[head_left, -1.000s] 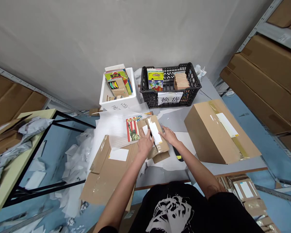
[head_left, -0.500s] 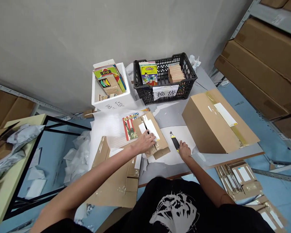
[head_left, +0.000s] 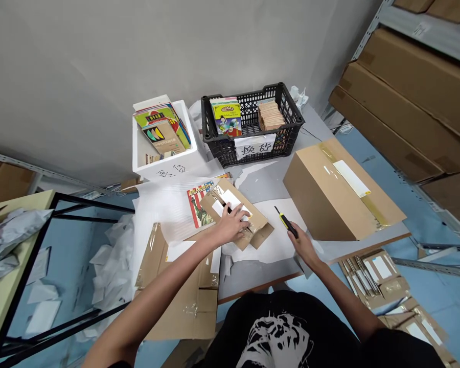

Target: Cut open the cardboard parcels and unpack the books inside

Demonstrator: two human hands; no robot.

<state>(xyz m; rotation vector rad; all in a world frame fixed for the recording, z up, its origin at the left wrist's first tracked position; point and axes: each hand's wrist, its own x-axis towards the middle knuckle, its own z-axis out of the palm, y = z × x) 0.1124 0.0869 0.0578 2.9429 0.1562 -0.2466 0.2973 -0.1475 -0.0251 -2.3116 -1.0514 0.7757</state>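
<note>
My left hand lies flat on a small taped cardboard parcel with a white label, pressing it to the grey table. My right hand grips the handle of a yellow-and-black utility knife, its blade pointing away toward the parcel, lifted just off the white paper. A book with a red striped cover lies half under the parcel's left side.
A large sealed carton sits right of my hand. A black crate and a white foam box of books stand at the back. Flattened cardboard hangs off the near-left edge. Shelves of cartons rise at right.
My right hand left the parcel, reached right to the knife on the table, closed on it and lifted it. My left hand stayed on the parcel.
</note>
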